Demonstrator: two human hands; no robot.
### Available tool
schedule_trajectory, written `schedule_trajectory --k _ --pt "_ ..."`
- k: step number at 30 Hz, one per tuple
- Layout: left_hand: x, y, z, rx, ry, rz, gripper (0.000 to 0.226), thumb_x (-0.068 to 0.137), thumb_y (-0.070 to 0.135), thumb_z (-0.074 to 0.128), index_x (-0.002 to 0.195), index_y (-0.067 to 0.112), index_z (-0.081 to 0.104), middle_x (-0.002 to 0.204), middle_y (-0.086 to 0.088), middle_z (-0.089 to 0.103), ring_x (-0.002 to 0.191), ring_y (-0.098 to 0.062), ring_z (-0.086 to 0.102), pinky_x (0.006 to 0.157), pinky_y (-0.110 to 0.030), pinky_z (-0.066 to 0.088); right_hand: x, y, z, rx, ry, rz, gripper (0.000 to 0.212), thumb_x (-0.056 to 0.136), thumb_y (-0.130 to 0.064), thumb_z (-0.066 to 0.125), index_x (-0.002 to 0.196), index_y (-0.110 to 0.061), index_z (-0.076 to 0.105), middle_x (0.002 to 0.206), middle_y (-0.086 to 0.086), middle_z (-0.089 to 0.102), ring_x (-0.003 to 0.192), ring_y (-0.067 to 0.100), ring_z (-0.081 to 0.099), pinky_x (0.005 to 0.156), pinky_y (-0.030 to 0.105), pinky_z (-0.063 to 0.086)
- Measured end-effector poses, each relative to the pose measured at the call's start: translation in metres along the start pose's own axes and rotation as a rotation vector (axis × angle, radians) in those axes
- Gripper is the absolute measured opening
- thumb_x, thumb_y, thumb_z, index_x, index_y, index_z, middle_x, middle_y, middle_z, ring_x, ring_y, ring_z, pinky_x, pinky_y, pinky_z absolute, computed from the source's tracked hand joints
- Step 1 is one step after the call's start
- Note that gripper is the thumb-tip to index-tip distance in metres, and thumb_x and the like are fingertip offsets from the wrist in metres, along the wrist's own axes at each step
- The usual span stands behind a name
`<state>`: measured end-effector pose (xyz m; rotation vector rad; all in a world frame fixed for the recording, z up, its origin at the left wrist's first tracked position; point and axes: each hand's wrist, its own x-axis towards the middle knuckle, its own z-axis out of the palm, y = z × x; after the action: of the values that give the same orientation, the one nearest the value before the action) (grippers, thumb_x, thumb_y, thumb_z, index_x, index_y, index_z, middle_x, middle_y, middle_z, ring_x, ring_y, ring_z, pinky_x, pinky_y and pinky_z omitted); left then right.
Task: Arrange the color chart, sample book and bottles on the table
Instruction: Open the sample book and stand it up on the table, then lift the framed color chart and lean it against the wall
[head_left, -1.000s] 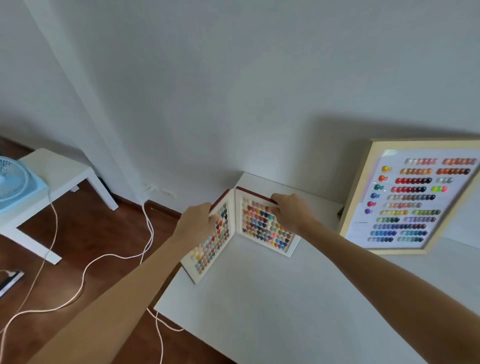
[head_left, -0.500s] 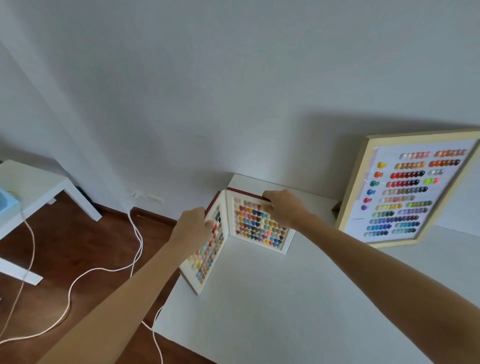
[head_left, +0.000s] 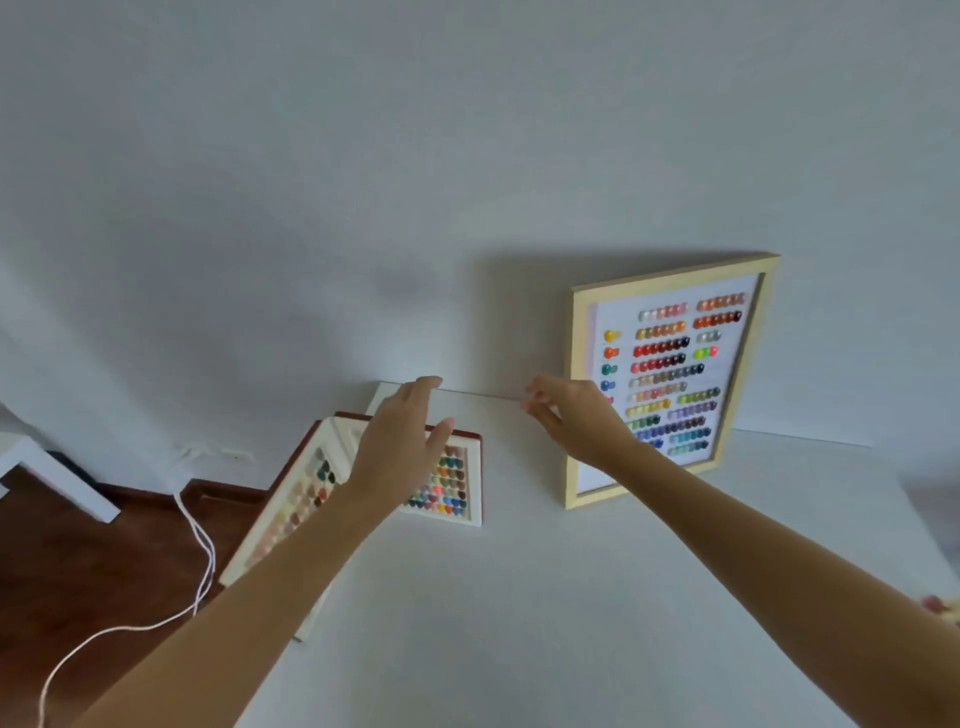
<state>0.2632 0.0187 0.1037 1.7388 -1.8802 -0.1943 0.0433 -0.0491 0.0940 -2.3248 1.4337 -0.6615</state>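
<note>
Sample book (head_left: 447, 480) stands open at the white table's (head_left: 519, 597) left rear corner. Framed color chart (head_left: 670, 374) leans against the wall. Left hand (head_left: 400, 447) and right hand (head_left: 576, 415) hover open, holding nothing.

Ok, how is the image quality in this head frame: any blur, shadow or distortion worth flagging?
Head view: soft overall, with motion blur on the left hand and right hand; the color chart casts a broad shadow leftward on the wall; wide-angle bending shows at the table edges; lighting is dim and even, no glare; a blurred object at the right edge cannot be identified.
</note>
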Motion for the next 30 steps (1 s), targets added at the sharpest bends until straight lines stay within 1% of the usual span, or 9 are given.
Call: schedule_trajectory --k 3,6,9,12,14,19,23,27,30 --pt "0.006 0.047 0.031 -0.049 0.002 0.06 0.043 0.093 0.025 0.057 0.134 0.013 0.046 0.131 -0.007 0.058 0.118 -0.025 0.056 0.099 -0.034 0.045 -0.023 0.046 -0.031 -0.041 0.027 0.021 0.022 0.095 -0.026 0.055 0.11 -0.012 0.063 0.105 0.007 0.073 0.091 0.021 0.07 0.086 0.032 0.056" --pt "0.01 0.086 0.068 -0.098 0.004 0.072 0.044 0.092 0.024 0.058 0.133 0.013 0.047 0.134 -0.007 0.057 0.121 -0.024 0.056 0.099 -0.032 0.045 -0.045 0.095 -0.06 -0.059 0.056 0.069 0.023 0.095 -0.026 0.055 0.111 -0.013 0.064 0.103 0.007 0.073 0.088 0.019 0.07 0.079 0.027 0.054" --pt "0.013 0.114 0.105 -0.127 -0.008 0.017 0.048 0.092 0.023 0.06 0.136 0.014 0.044 0.136 -0.007 0.054 0.123 -0.023 0.054 0.099 -0.032 0.046 -0.067 0.143 -0.086 -0.049 0.087 0.127 0.022 0.095 -0.022 0.055 0.112 -0.011 0.063 0.102 0.009 0.074 0.089 0.022 0.071 0.08 0.029 0.055" --pt "0.015 0.133 0.139 -0.176 -0.021 -0.073 0.054 0.09 0.02 0.062 0.139 0.015 0.038 0.138 -0.008 0.051 0.125 -0.025 0.052 0.096 -0.031 0.046 -0.084 0.185 -0.104 -0.013 0.113 0.186 0.022 0.094 -0.018 0.057 0.113 -0.008 0.063 0.102 0.013 0.074 0.09 0.027 0.071 0.083 0.038 0.058" --pt "0.015 0.14 0.156 -0.187 -0.039 -0.123 0.062 0.091 0.02 0.061 0.143 0.017 0.03 0.143 -0.008 0.045 0.129 -0.025 0.05 0.096 -0.033 0.048 -0.091 0.207 -0.11 0.024 0.124 0.239 0.023 0.094 -0.015 0.057 0.116 -0.008 0.06 0.104 0.015 0.073 0.091 0.029 0.07 0.082 0.037 0.058" --pt "0.021 0.144 0.182 -0.206 -0.074 -0.152 0.08 0.092 0.019 0.058 0.151 0.026 0.004 0.154 -0.006 0.024 0.133 -0.024 0.044 0.086 -0.036 0.056 -0.091 0.245 -0.105 0.062 0.137 0.33 0.04 0.094 -0.012 0.056 0.131 -0.011 0.042 0.118 0.021 0.064 0.101 0.034 0.065 0.084 0.042 0.055" --pt "0.03 0.139 0.195 -0.204 -0.081 -0.145 0.086 0.093 0.016 0.057 0.151 0.025 -0.006 0.157 -0.006 0.014 0.135 -0.024 0.041 0.08 -0.036 0.06 -0.084 0.258 -0.096 0.105 0.168 0.377 0.058 0.095 -0.01 0.053 0.144 -0.02 0.025 0.125 0.021 0.059 0.102 0.034 0.063 0.085 0.046 0.054" --pt "0.039 0.129 0.21 -0.221 -0.056 -0.138 0.088 0.094 0.016 0.055 0.15 0.025 -0.012 0.157 -0.008 0.012 0.134 -0.024 0.043 0.075 -0.034 0.06 -0.07 0.271 -0.092 0.104 0.156 0.333 0.072 0.096 -0.012 0.05 0.151 -0.026 0.006 0.134 0.018 0.053 0.1 0.03 0.061 0.085 0.048 0.053" --pt "0.045 0.12 0.22 -0.244 -0.036 -0.114 0.089 0.095 0.015 0.053 0.148 0.029 -0.016 0.156 -0.007 0.013 0.132 -0.022 0.045 0.068 -0.026 0.06 -0.059 0.283 -0.089 0.074 0.193 0.295 0.075 0.096 -0.015 0.05 0.151 -0.026 0.001 0.14 0.019 0.045 0.111 0.033 0.055 0.09 0.053 0.05"
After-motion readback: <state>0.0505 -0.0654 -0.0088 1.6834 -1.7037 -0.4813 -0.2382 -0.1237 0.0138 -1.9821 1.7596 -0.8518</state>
